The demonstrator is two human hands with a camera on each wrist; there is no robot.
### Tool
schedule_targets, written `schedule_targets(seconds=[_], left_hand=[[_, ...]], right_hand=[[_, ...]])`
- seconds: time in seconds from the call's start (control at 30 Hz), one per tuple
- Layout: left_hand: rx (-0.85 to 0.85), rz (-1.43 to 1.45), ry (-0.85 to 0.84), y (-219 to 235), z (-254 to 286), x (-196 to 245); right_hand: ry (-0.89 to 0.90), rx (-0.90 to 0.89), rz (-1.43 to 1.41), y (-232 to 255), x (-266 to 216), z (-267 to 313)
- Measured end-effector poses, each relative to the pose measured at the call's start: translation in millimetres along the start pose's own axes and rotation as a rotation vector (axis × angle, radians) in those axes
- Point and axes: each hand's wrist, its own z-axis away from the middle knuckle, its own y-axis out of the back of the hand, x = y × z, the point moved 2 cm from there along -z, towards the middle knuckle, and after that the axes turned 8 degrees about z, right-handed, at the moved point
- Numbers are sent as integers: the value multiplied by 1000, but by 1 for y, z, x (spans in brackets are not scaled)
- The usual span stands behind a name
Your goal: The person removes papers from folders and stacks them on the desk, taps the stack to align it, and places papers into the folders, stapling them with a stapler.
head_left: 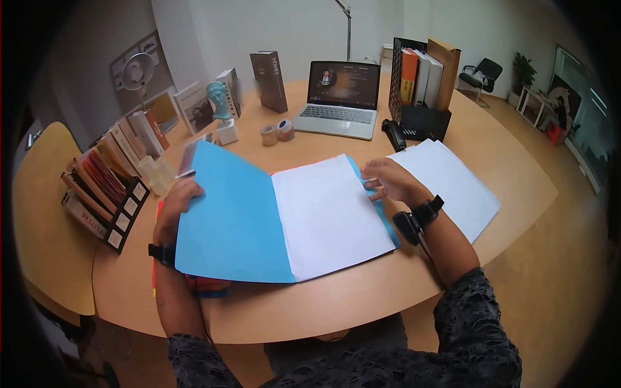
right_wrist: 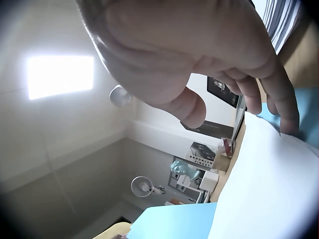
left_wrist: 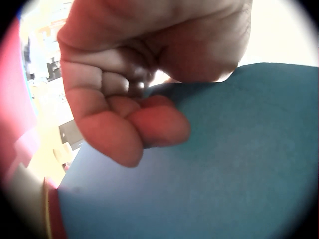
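A blue folder [head_left: 233, 220] lies opened in front of the person, with white sheets [head_left: 333, 213] on its right side. The left hand [head_left: 184, 194] grips the outer edge of the raised left cover, fingers curled round it; the left wrist view shows that hand [left_wrist: 134, 84] with its fingertips on the blue cover [left_wrist: 224, 159]. At the right edge of the sheets is the right hand [head_left: 394, 180], its fingers loosely bent and thumb apart. In the right wrist view, fingertips of the right hand [right_wrist: 199, 64] touch the edge of the white sheets [right_wrist: 269, 184] and the blue folder.
More white paper [head_left: 453, 187] lies to the right. Behind stand a laptop [head_left: 339, 100], tape rolls [head_left: 277, 132], a blue bust [head_left: 220, 103], a brown book [head_left: 269, 81] and a black file holder [head_left: 424, 123]. A folder rack [head_left: 123, 216] is at the left; red and blue folders lie under the raised cover.
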Motion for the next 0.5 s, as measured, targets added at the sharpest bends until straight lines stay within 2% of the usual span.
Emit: schedule_targets(seconds=[0.1, 0.17, 0.23, 0.3, 0.37, 0.5], left_hand=[[64, 44, 66, 0, 1, -1], [4, 113, 202, 2, -1, -5], [45, 168, 216, 1, 2, -4], [85, 225, 228, -3, 2, 0], [73, 396, 330, -7, 3, 13], [75, 401, 322, -4, 5, 16]], right_hand=[[22, 5, -15, -2, 4, -7], [6, 39, 4, -6, 0, -3], [-9, 74, 22, -12, -2, -1], [-24, 184, 86, -15, -2, -1], [-32, 142, 168, -18, 2, -6], [-22, 45, 382, -17, -4, 1]])
